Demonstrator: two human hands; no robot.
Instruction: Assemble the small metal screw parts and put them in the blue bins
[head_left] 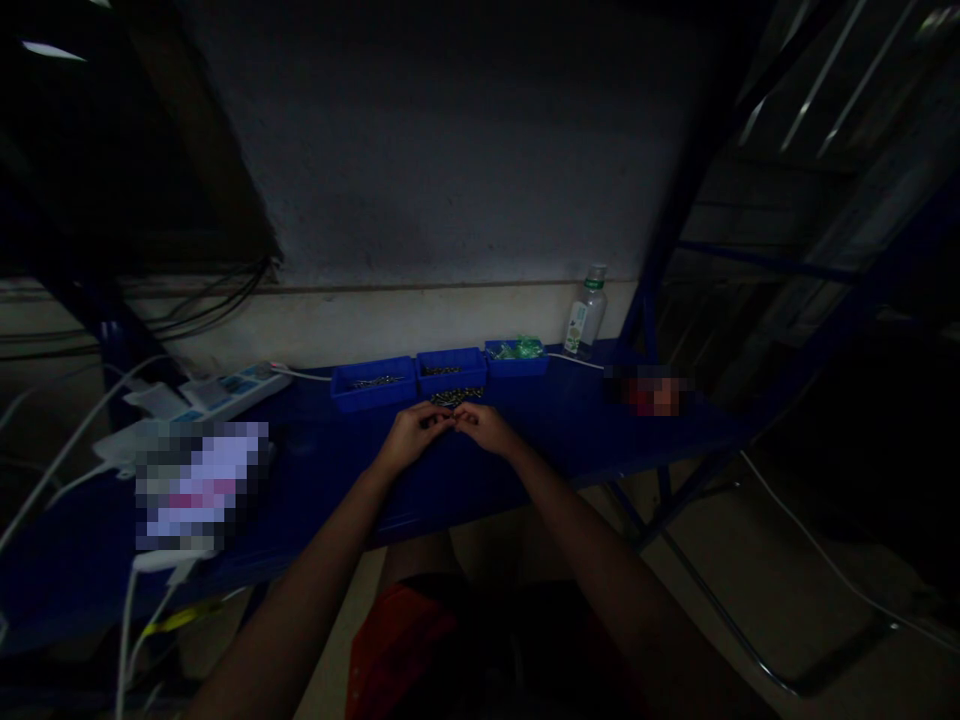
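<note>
Brass-coloured pieces (pixel 457 396) lie loose on the worktop (pixel 450 490) mid-frame, just beyond our left hand (pixel 411 436) and right hand (pixel 487 426), whose fingertips meet, on what we cannot tell, so a stray knuckle could scatter them.

Very dim, deep shadows at right

Head view, seemingly angled down over table (pixel 315 455).
</note>
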